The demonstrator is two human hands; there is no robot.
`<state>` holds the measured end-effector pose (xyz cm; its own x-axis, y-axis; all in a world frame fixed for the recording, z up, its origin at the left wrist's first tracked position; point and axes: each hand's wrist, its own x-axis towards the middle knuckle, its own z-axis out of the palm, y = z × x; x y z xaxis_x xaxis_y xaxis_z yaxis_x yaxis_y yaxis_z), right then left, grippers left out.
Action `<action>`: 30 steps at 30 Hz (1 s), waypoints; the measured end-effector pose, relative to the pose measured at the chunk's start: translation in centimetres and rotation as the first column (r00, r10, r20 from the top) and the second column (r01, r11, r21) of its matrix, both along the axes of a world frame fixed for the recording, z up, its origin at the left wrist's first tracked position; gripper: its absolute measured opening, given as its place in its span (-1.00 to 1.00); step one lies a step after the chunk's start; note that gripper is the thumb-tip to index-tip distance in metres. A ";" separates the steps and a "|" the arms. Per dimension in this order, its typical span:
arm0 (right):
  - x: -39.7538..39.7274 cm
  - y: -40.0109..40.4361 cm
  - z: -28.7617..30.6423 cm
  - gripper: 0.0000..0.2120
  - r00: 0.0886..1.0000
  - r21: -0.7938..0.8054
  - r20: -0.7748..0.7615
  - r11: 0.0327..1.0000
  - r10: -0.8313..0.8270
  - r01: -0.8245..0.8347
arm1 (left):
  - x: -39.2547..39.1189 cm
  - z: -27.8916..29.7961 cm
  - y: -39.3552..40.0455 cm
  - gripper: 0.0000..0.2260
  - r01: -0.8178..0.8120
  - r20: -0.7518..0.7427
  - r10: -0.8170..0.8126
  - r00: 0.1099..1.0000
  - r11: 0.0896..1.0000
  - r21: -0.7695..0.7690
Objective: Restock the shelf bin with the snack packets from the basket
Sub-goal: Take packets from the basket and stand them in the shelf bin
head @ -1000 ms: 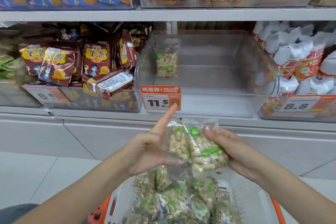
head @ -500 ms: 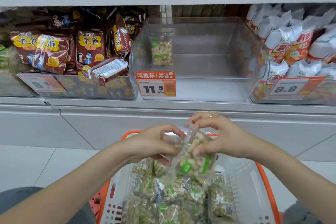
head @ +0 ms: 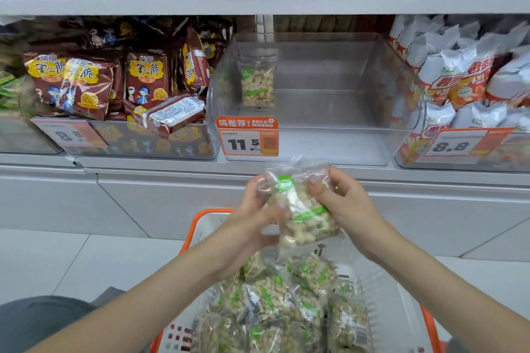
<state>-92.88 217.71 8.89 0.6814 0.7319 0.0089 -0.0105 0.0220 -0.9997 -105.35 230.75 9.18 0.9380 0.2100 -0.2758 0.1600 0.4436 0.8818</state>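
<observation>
- Done so far, judging by the shelf: one snack packet (head: 257, 82) stands upright at the back left of the clear shelf bin (head: 381, 149); the rest of the bin's floor shows bare
- In hand: both hands are together on a single packet of pale nuts (head: 301, 203), held in the air above the basket and below the shelf edge; the left hand (head: 255, 218) grips its left side and the right hand (head: 341, 200) pinches its upper right corner
- Left to do: this packet is not yet in the bin, and the white basket with the orange rim (head: 206, 213) holds a heap of the same packets (head: 281, 304), so I judge the restocking barely begun
- The bin's price tag (head: 248, 137) reads 11.5
</observation>
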 end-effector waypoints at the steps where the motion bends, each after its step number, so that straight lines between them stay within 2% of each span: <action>1: -0.5 0.3 -0.3 -0.61 1.000 -0.007 0.004 1.000 -0.007 0.007 | 0.1 0.0 -0.9 -0.11 -0.015 -0.018 0.016 1.000 0.999 0.047; 4: -1.2 0.4 -1.3 -0.43 0.984 -0.103 0.175 0.995 0.039 -0.021 | 0.0 -0.6 -2.2 -0.18 -0.054 -0.089 0.077 0.993 0.969 0.242; 6: -1.0 0.1 -1.1 -0.48 0.952 -0.226 0.291 0.974 0.096 -0.030 | -0.3 -0.7 -2.3 -0.14 -0.038 -0.102 0.074 0.992 0.948 0.317; 9: -1.1 -0.1 -0.4 -0.56 0.947 -0.257 0.298 0.965 0.121 -0.043 | -0.2 -1.1 -1.6 -0.16 -0.015 -0.104 0.055 0.993 0.935 0.353; 11: -1.2 -0.1 -0.2 -0.52 0.970 -0.223 0.208 0.972 0.127 -0.080 | 0.0 -0.8 -1.2 -0.12 -0.007 -0.097 0.048 0.994 0.924 0.383; 12: -1.3 0.0 -0.1 -0.38 0.979 -0.197 0.153 0.975 0.135 -0.104 | 0.1 -0.9 -1.0 -0.13 -0.007 -0.095 0.048 0.994 0.917 0.398; 14: -1.3 0.2 -0.1 0.03 0.980 -0.187 0.097 0.970 0.173 -0.153 | 0.0 -0.8 -0.7 -0.13 0.002 -0.078 0.032 0.996 0.913 0.407; 16: -1.3 0.5 -0.1 0.25 0.974 -0.191 0.065 0.960 0.218 -0.202 | -0.1 -0.9 -0.5 -0.11 0.011 -0.064 0.019 0.998 0.902 0.431; 18: -1.3 0.8 -0.3 0.21 0.975 -0.184 0.025 0.960 0.220 -0.212 | -0.3 -0.9 -0.3 -0.09 0.017 -0.050 0.006 0.999 0.894 0.448; 21: -1.6 1.2 -0.4 -0.02 0.980 -0.199 0.000 0.961 0.197 -0.193 | -0.3 -1.3 -0.1 0.09 -0.012 -0.046 0.039 0.998 0.878 0.479; 23: -1.7 1.2 -0.4 -0.09 0.984 -0.176 -0.013 0.968 0.178 -0.178 | -0.2 -1.5 -0.2 0.02 -0.051 -0.019 0.072 0.997 0.849 0.527; 25: -2.0 1.0 -0.2 -0.17 0.987 -0.152 -0.013 0.975 0.160 -0.160 | -0.2 -1.7 -0.2 -0.04 -0.042 -0.013 0.055 0.998 0.876 0.481; 27: -2.3 0.8 -0.2 -0.18 0.991 -0.152 -0.024 0.979 0.134 -0.136 | -0.2 -1.4 -0.2 0.04 0.027 -0.035 -0.013 0.999 0.895 0.446; 30: -2.7 0.6 -0.1 -0.19 0.997 -0.163 -0.008 0.984 0.070 -0.071 | -0.1 -1.2 0.3 0.19 0.070 -0.056 -0.049 0.997 0.867 0.493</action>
<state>-95.58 218.33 8.81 0.6278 0.7698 -0.1154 -0.0081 -0.1418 -0.9899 -105.43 231.02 8.00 0.9434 0.2729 -0.1883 0.2120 -0.0598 0.9754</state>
